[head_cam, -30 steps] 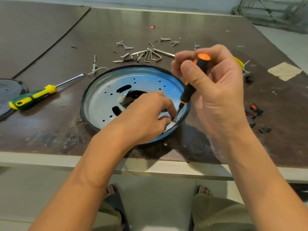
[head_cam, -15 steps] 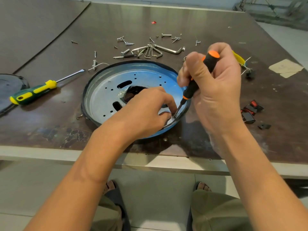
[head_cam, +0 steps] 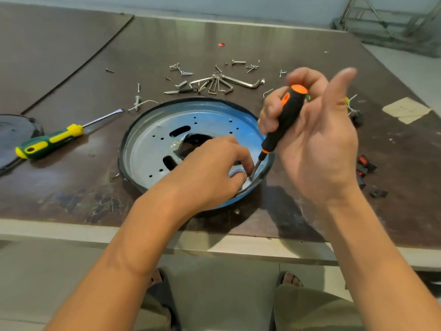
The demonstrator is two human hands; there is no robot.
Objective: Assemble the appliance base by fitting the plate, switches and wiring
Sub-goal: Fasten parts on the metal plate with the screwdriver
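A round metal base plate [head_cam: 152, 149] with a dark rim, slots and small holes lies near the table's front edge. My left hand [head_cam: 212, 168] reaches into its right side and pinches a small screw [head_cam: 250, 178] at the plate's edge. My right hand [head_cam: 315, 130] holds a black and orange screwdriver [head_cam: 284, 120] tilted, its tip on that screw. The fingers curl round the handle and the thumb sticks up off it.
A green and yellow flat screwdriver [head_cam: 50, 142] lies left of the plate. Loose screws, bolts and hex keys [head_cam: 214, 82] are scattered behind it. Black and red switches [head_cam: 366, 166] lie at the right, wires [head_cam: 352, 103] behind my right hand, a dark disc [head_cam: 14, 132] at far left.
My right hand has turned on the screwdriver handle, and its thumb has lifted off and now points up. The left hand stays pinched at the screw.
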